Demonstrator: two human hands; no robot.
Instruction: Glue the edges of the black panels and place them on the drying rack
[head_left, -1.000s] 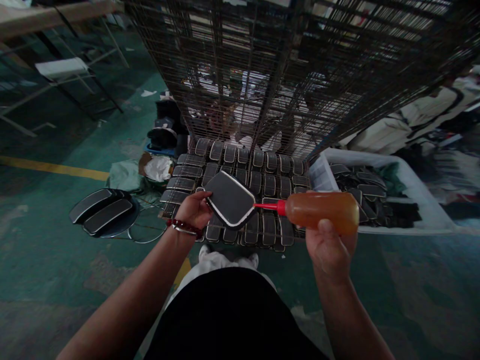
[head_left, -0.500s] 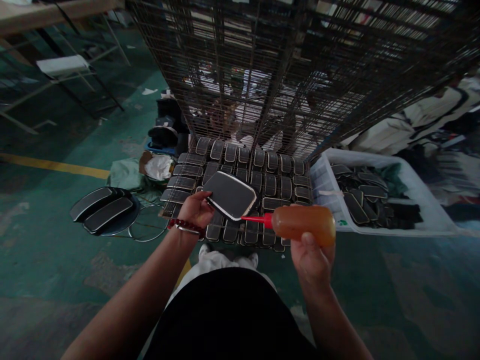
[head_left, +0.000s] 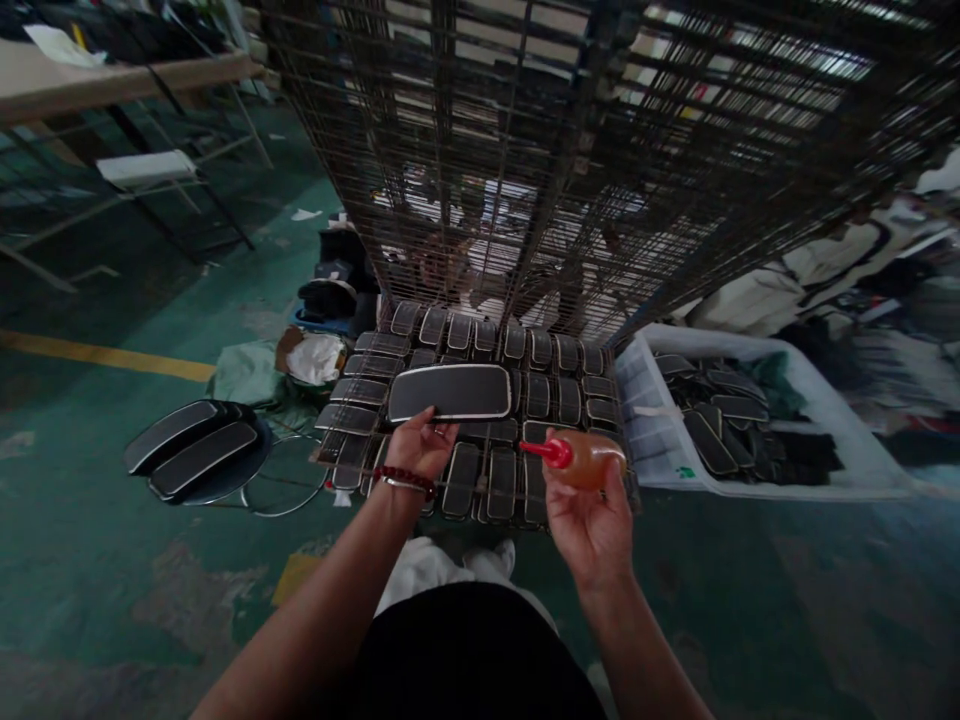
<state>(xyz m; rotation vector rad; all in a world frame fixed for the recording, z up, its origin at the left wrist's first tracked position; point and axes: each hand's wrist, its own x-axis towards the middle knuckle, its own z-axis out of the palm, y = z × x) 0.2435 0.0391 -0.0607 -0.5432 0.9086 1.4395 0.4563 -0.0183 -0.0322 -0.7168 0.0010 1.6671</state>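
My left hand (head_left: 421, 445) pinches the near edge of a dark panel (head_left: 450, 391), long with rounded corners and a pale line around its border. The panel is held over a wire rack shelf (head_left: 324, 452) where many similar dark pieces (head_left: 463, 478) lie in rows. In my right hand (head_left: 589, 515) lies a squeeze bottle (head_left: 589, 460) of amber liquid, fingers wrapped round it. Its red nozzle (head_left: 541, 450) points left and sits a little apart from the panel's right end.
Two more panels (head_left: 202, 460) rest on a round stool (head_left: 259, 450) at left. A white plastic bin (head_left: 795, 480) with dark pieces stands at right. The upright wire rack (head_left: 510, 150) rises ahead. A table (head_left: 135, 85) is at the far left, a bag (head_left: 247, 370) on the floor.
The panel has turned to lie level and moved slightly away from me. My right hand has drawn the bottle back, and its nozzle no longer meets the panel's edge.
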